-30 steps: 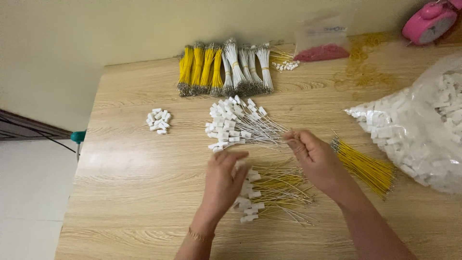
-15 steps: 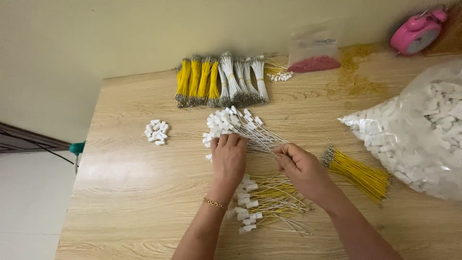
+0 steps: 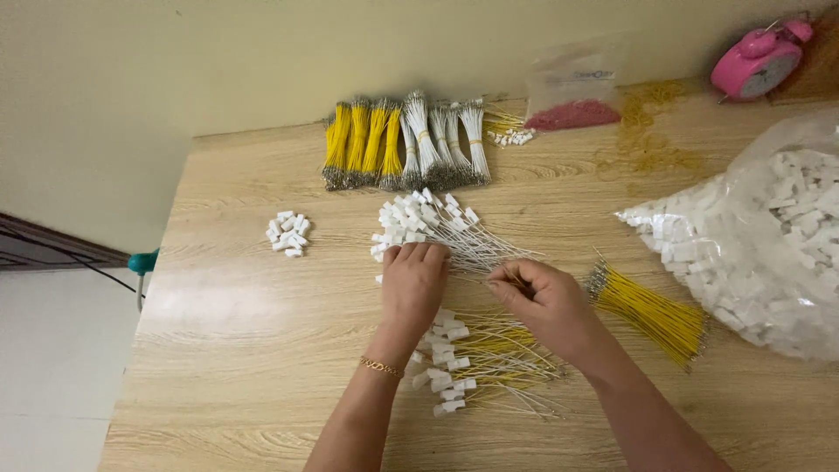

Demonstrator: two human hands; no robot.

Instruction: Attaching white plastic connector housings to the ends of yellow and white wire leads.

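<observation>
Two heaps of wires with white plugs fitted lie on the table [image 3: 227,350]: a white-wire heap [image 3: 437,223] above my hands and a yellow-wire heap [image 3: 476,363] below them; I judge these finished. Remaining, by my estimate: one loose yellow bundle [image 3: 651,306], the tied bundles [image 3: 402,140] at the far edge, and a large bag of plugs [image 3: 769,245]. My left hand [image 3: 415,280] rests fingers together on the white-wire heap. My right hand [image 3: 546,301] pinches its thin wire ends.
</observation>
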